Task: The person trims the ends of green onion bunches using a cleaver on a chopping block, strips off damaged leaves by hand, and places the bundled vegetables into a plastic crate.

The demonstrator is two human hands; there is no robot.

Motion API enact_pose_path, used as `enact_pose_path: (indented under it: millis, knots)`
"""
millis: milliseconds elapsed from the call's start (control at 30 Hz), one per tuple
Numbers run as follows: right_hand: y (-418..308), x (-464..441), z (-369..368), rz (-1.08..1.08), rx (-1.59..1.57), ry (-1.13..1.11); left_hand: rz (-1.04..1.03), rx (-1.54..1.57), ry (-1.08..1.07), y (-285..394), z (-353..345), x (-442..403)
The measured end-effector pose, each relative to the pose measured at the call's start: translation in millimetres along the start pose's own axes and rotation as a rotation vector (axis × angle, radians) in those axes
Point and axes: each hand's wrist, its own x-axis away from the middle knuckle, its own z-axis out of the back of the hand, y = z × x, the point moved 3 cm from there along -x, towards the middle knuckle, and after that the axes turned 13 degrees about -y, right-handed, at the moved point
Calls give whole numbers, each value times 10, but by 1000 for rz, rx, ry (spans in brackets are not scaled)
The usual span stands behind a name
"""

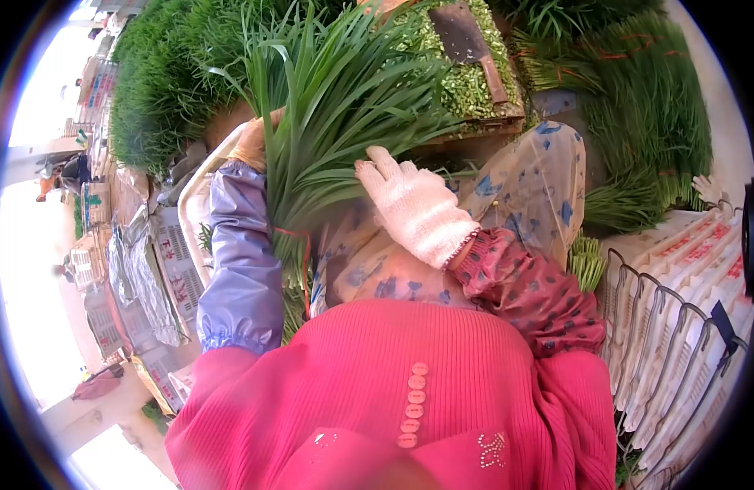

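Observation:
A big bunch of long, flat green leaves, apparently garlic chives point(320, 122), stands fanned out in front of me, its tips spreading up and to the right. My left hand point(253, 145), in a tan glove, is wrapped round the bunch at its left side; leaves partly hide the fingers. My right hand point(413, 202), in a white knit glove, has its fingers stretched out against the lower right leaves. A red tie point(292, 233) shows lower down by the stems. Beyond the leaves, a cleaver point(467, 42) lies on a board covered with chopped green stem ends point(468, 96).
Loose greens point(164, 90) are heaped at the upper left, and red-tied bundles point(654, 98) at the upper right. A wire rack point(667, 302) with white printed packaging stands at my right. Crates point(173, 257) line the left. A patterned plastic apron point(548, 175) covers my lap.

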Motion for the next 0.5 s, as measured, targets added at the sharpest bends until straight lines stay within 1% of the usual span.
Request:
enact_pose_path:
  millis: [33, 100, 133, 200, 333, 400, 500]
  knots:
    - [25, 28, -13, 8, -29, -51, 6, 4, -21, -13, 19, 14]
    - [29, 59, 29, 2, -84, -155, 0, 4, 3, -20, 2, -18]
    - [52, 55, 48, -3, -83, -152, -3, -5, 29, -25, -32, -31]
    - [73, 59, 113, 48, -46, -1, -7, -19, 71, -50, -94, -27]
    - [81, 121, 163, 0, -100, -95, -14, -44, 124, -86, -141, -1]
    - [173, 200, 171, -48, -17, 10, -17, -54, 142, -86, -151, -2]
    - [579, 403, 289, -322, 13, 107, -21, -54, 167, -94, -130, -26]
